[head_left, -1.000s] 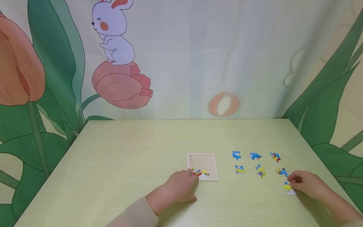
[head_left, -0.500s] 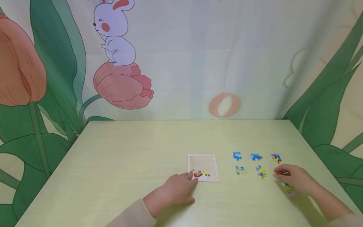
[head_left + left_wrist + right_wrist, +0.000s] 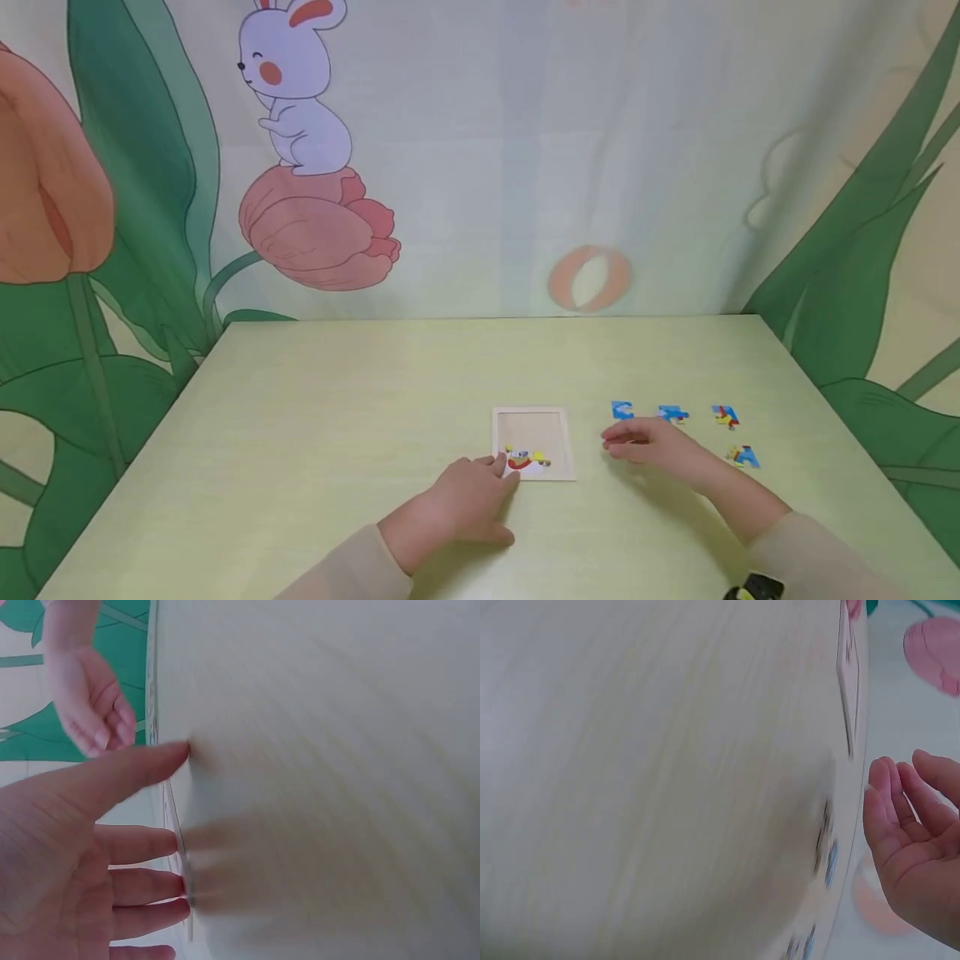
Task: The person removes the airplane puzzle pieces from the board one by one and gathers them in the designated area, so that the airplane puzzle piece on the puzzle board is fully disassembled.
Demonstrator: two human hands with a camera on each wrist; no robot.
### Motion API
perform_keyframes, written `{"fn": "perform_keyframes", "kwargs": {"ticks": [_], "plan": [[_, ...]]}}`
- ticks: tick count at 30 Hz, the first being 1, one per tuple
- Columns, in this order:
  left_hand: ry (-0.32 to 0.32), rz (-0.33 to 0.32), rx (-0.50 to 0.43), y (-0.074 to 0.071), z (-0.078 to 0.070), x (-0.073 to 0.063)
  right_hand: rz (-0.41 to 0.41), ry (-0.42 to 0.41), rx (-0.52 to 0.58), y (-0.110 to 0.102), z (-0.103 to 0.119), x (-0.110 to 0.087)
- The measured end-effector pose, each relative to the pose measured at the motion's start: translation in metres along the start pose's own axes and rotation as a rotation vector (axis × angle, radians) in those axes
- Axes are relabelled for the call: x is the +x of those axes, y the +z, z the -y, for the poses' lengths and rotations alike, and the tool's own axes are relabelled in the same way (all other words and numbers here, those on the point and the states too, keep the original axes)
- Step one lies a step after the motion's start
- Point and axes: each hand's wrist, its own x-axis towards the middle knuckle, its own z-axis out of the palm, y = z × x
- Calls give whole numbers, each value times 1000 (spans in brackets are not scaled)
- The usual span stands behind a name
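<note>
My left hand rests its fingertips at the lower left edge of a shallow wooden puzzle tray; its fingers look fairly straight in the left wrist view. Joined yellow, red and white puzzle pieces lie along the tray's bottom. To the tray's right, above the table, my right hand pinches with thumb and fingertips drawn together. The puzzle piece it carries is hidden now; a white sliver showed between the fingers half a second ago. In the right wrist view the same hand appears with curved fingers.
Loose puzzle pieces lie right of the tray: a blue one, a blue and yellow one, a red and yellow one and another below. The right hand and forearm cover part of this area. A printed curtain hangs behind the table.
My right hand has left the lowest piece at the far right and swept left over the rows towards the tray. My left hand has stayed at the tray.
</note>
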Motion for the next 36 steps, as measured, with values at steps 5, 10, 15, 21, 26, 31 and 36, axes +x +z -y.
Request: {"fn": "perform_keyframes", "kwargs": {"ticks": [5,10,15,21,26,31,36], "plan": [[-32,67,-42,-1,-1,-4,86,-89,-87,33,21,22],[-44,107,-85,-1,-5,-7,101,-113,-313,54,34,28],[-51,101,-47,-1,-5,-8,124,-176,-443,64,43,26],[-54,93,-55,0,-5,-9,60,-123,-412,69,46,30],[-50,91,-49,-1,-5,-7,9,-1,-258,68,44,39],[-40,84,-6,-1,-6,-7,29,-14,-183,65,42,46],[-40,77,8,-1,-6,-8,41,-53,-195,64,39,52]]}}
